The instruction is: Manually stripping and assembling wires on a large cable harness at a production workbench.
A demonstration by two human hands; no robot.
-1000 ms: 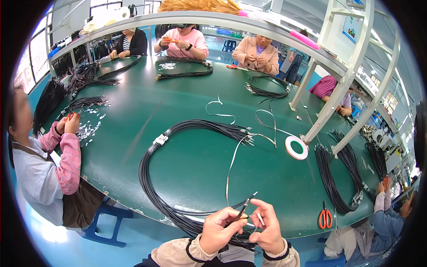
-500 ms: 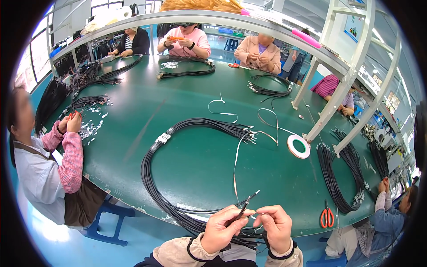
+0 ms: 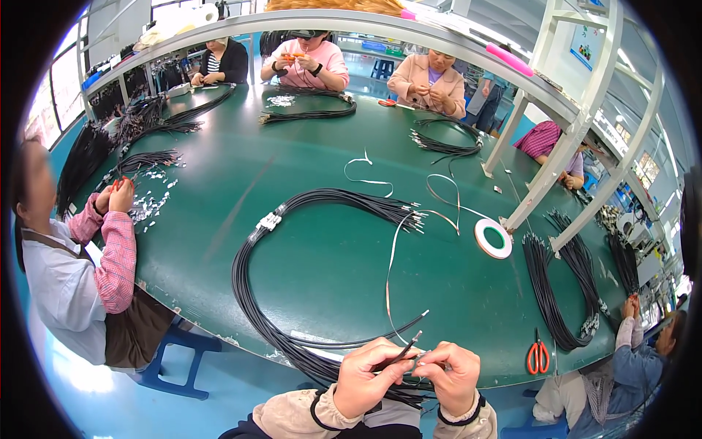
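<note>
My left hand (image 3: 374,382) pinches a thin black cable (image 3: 401,353) near its tip while my right hand (image 3: 452,377) closes its fingers around the same end, both at the near edge of the green table (image 3: 292,190). I judge this the wrapping of a cable end with the pale tape strip (image 3: 390,282) trailing toward the white tape roll (image 3: 493,238); next calls for steady tension. The glossy black cable bundle (image 3: 248,293) loops beyond, orange-handled scissors (image 3: 538,356) lying to the right.
</note>
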